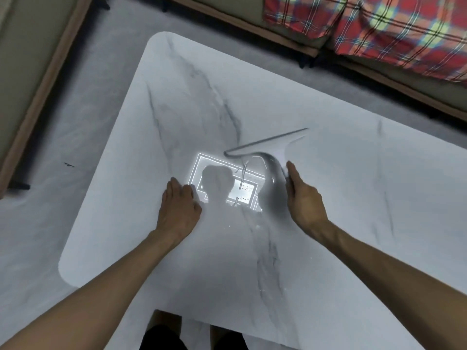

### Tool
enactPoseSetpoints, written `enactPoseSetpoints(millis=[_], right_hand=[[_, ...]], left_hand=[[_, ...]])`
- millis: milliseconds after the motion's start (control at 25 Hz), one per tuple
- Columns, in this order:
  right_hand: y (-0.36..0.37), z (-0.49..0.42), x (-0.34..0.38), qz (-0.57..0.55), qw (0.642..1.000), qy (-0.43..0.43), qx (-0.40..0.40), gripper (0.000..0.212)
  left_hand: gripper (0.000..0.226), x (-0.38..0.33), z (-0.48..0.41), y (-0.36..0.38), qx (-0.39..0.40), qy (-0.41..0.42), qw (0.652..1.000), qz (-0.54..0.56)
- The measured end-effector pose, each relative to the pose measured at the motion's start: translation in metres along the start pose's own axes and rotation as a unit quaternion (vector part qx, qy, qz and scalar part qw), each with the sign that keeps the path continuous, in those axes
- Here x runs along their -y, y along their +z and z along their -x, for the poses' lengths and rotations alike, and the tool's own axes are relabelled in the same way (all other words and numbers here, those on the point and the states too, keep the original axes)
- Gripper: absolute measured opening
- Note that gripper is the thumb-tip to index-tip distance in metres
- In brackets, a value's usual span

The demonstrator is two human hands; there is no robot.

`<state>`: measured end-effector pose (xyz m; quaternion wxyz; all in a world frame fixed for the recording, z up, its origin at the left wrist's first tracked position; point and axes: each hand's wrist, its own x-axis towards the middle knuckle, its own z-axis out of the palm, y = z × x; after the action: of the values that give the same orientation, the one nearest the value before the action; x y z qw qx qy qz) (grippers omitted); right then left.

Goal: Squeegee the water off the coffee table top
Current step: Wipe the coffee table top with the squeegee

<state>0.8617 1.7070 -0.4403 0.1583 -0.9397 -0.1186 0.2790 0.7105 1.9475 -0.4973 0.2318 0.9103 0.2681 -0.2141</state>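
A white marble-look coffee table top [328,223] fills the middle of the view. A white squeegee [271,147] with a grey blade lies on it, blade edge pointing away and to the left. My right hand [302,198] grips its handle from the right side. My left hand [178,207] rests flat on the table to the left, fingers together, holding nothing. Between the hands a wet patch [237,188] mirrors a ceiling light, with thin water streaks and small droplets around it.
A sofa base [252,13] with red plaid cushions [404,29] runs along the far right. Another wood-trimmed sofa [25,72] stands at the left. Grey floor [38,223] surrounds the table. My legs [192,334] show at the near edge.
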Motion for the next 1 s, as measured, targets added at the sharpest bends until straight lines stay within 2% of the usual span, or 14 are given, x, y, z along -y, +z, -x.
enactPoseSetpoints(millis=[80,200,280,360,480,560,680,760,880,1000], right_hand=[[-0.005,0.031,-0.031,0.020,1.000,0.001,0.020,0.049],[-0.020,0.072,-0.067,0.066,0.996,0.025,0.052,0.048],[-0.038,0.088,-0.076,0.084,0.993,0.044,0.070,0.046],[-0.058,0.080,-0.072,0.084,0.994,0.038,0.052,0.045],[-0.081,0.012,-0.036,0.006,0.999,0.032,-0.007,0.045],[-0.085,-0.045,-0.004,-0.094,0.993,0.075,-0.006,0.041],[-0.081,-0.117,0.037,-0.240,0.954,0.176,-0.032,0.029],[-0.072,-0.134,0.054,-0.271,0.936,0.218,-0.046,0.033],[-0.050,-0.120,0.056,-0.205,0.959,0.189,-0.045,0.051],[-0.022,-0.072,0.036,-0.089,0.988,0.110,-0.055,0.048]], left_hand=[[0.024,-0.011,0.002,0.001,0.031,-0.002,1.000,0.001],[0.035,-0.018,-0.001,0.003,0.117,-0.042,0.992,0.021],[0.039,-0.019,-0.006,0.003,0.141,-0.049,0.988,0.037],[0.043,-0.018,-0.008,0.002,0.151,-0.051,0.986,0.047],[0.050,-0.017,-0.008,0.003,0.158,-0.058,0.984,0.053],[0.050,-0.016,-0.008,0.003,0.160,-0.058,0.984,0.058],[0.049,-0.016,-0.011,0.004,0.160,-0.059,0.984,0.057],[0.047,-0.016,-0.011,0.006,0.158,-0.061,0.984,0.057],[0.051,-0.016,-0.010,0.010,0.150,-0.054,0.986,0.045],[0.060,-0.016,-0.005,0.011,0.145,-0.043,0.988,0.028]])
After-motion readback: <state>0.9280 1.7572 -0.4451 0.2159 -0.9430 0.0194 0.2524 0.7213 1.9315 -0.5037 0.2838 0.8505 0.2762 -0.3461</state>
